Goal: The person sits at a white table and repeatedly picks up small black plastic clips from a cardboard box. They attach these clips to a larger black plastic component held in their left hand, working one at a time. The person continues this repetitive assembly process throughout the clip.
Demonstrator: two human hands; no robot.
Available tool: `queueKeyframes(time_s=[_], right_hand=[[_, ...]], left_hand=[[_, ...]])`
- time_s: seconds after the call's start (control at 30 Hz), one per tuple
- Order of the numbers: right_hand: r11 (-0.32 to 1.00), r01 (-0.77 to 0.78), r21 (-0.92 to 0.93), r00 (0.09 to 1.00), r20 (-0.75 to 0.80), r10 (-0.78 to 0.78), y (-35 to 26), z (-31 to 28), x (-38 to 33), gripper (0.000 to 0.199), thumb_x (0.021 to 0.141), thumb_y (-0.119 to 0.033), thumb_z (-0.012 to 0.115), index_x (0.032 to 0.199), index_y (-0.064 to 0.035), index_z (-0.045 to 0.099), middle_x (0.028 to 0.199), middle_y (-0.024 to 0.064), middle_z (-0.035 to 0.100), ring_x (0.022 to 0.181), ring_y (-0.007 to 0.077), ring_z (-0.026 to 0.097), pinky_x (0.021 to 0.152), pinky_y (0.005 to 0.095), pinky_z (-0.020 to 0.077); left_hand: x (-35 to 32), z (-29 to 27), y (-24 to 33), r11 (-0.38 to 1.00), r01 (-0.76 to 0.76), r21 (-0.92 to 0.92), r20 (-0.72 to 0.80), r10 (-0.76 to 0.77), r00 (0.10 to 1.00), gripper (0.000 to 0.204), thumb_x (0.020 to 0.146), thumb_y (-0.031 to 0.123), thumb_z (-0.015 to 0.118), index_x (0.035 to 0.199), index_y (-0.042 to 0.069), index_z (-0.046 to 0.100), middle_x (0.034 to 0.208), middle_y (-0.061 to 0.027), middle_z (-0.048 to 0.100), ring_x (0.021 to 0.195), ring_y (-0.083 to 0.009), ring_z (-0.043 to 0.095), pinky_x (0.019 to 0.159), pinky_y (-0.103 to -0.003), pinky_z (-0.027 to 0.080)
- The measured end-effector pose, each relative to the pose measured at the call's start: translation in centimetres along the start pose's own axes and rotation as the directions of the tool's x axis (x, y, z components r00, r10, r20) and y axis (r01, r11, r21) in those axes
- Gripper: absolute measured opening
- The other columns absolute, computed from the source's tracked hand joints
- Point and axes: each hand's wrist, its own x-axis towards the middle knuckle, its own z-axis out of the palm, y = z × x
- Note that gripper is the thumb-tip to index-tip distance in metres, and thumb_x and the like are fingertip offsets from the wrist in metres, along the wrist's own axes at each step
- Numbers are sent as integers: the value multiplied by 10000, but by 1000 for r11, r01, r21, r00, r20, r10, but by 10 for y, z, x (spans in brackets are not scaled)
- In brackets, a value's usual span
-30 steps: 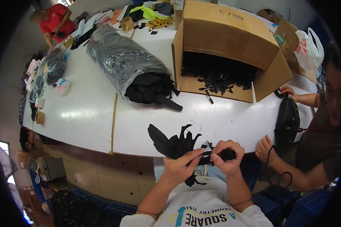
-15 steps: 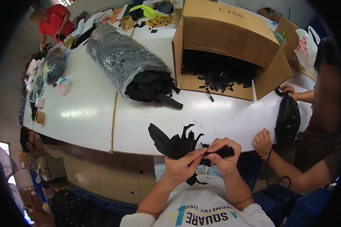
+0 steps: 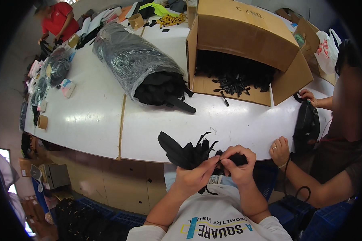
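Left hand [image 3: 195, 178] and right hand [image 3: 239, 164] both pinch the black strap bundle [image 3: 189, 152], which extends leftward over the worktop [image 3: 108, 120] edge.

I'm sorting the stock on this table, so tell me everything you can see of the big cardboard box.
The cardboard box is large, plain brown and corrugated, lying on its side on the white table at the far right. Its open mouth faces the person, flaps spread outward, the lower flap flat on the tabletop. Inside lies a heap of small black parts, some spilling over the flap. No hand touches it.
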Motion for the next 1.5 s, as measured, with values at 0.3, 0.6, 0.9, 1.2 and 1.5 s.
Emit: queueKeyframes(time_s=[0.3, 0.6, 0.9, 1.2, 1.5], right_hand=[[980, -23, -197, 999, 23, 28, -4, -5, 0, 79, 805, -23, 669, 797, 21, 605, 644, 58, 629, 489, 61, 517, 465, 196, 405], [972, 12, -233, 1000, 2, -12, -3, 2, 4, 67, 796, -1, 660, 771, 21, 602, 617, 57, 615, 458, 55, 496, 436, 194, 381], [990, -41, -134, 997, 65, 50, -8, 2, 7, 88, 795, -4, 660, 820, 3, 576, 664, 43, 626, 575, 69, 560, 533, 204, 434], [991, -50, -120, 987, 144, 68, 2, 4, 8, 99, 828, -9, 635, 816, -12, 537, 641, 28, 597, 503, 33, 475, 472, 192, 371], [919, 366, -143, 859, -329, -393, -92, -72, 14, 242, 931, -285, 471, 926, -52, 534, 640, 35, 523, 415, 98, 449, 340, 210, 331]], left_hand=[[-3, -1, -3, 992, -20, 123, 35, 16, 999, 233, 698, -44, 695, 902, 67, 700, 762, -59, 683, 633, -149, 650, 604, -240, 512], [-1, -13, -5, 993, 98, 68, 29, -100, 995, 217, 705, 0, 701, 905, 83, 697, 797, -59, 671, 632, -173, 618, 600, -269, 484], [-2, -10, -4, 980, 139, -140, 35, -136, 990, 210, 682, -82, 691, 865, 20, 707, 758, -88, 691, 657, -141, 664, 608, -224, 508], [-3, -7, -6, 980, 119, -162, -35, -126, 991, 193, 681, -91, 681, 846, 6, 704, 749, -89, 689, 658, -145, 662, 628, -222, 503], [-23, -31, -21, 957, 230, -177, -280, -273, 920, 116, 727, -52, 663, 831, -11, 694, 772, -90, 685, 695, -126, 637, 665, -231, 494]])
